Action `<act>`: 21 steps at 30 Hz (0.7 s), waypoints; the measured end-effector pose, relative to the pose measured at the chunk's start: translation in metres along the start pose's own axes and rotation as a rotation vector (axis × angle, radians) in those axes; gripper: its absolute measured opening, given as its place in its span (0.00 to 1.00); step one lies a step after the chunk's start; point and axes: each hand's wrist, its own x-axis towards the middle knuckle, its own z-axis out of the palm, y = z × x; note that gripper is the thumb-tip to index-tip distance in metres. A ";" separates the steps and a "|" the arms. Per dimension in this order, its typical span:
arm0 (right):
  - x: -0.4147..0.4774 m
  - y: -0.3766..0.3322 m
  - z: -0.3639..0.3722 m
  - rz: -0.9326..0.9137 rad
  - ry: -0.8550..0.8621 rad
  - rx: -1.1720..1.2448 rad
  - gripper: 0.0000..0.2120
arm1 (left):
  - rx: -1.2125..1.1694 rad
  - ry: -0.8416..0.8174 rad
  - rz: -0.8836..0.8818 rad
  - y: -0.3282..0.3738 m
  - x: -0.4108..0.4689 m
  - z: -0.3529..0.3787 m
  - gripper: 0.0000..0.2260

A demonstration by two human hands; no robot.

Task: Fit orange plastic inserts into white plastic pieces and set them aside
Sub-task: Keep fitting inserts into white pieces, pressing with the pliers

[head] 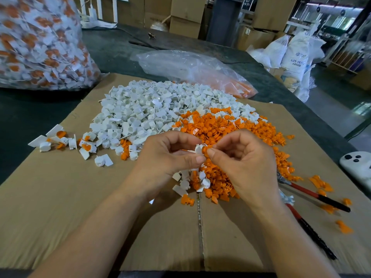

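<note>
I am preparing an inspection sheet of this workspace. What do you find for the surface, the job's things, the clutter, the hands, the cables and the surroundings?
Surface: flattened cardboard on a dark table.
Job's things: white pile; orange pile; assembled pieces at left; full bag behind.
Clutter: red-handled pliers; white device; clear bag.
Hands: left hand pinches a white piece; right hand pinches an orange insert against it.
Cables: nothing seen.
Surroundings: cardboard boxes, white sacks.
</note>
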 end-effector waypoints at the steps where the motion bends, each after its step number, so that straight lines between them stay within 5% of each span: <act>1: 0.000 0.000 0.000 0.000 -0.010 0.014 0.13 | 0.001 0.000 0.004 0.001 0.000 0.000 0.13; 7: -0.001 0.000 -0.003 -0.031 -0.079 0.123 0.08 | -0.019 -0.029 -0.012 0.002 -0.001 -0.001 0.14; 21: -0.004 0.013 -0.001 -0.221 -0.135 -0.058 0.14 | -0.038 -0.003 -0.045 0.002 -0.001 0.000 0.09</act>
